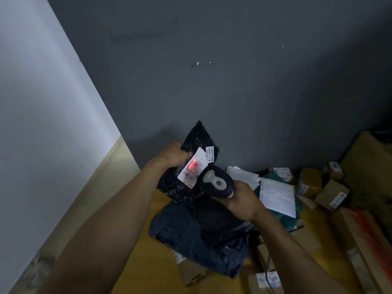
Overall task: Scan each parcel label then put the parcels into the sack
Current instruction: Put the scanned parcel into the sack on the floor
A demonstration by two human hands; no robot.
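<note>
Brightly on label, red scanner beam, "81-5-1505" sticker alongside

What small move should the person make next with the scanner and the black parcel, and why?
Probably ease the barcode scanner back from the white label once it reads. The left hand grips the black parcel upright, the right hand aims the scanner close at it, and the red scan light falls across the label's barcode, so scanning seems nearly done; bagging follows.
</note>
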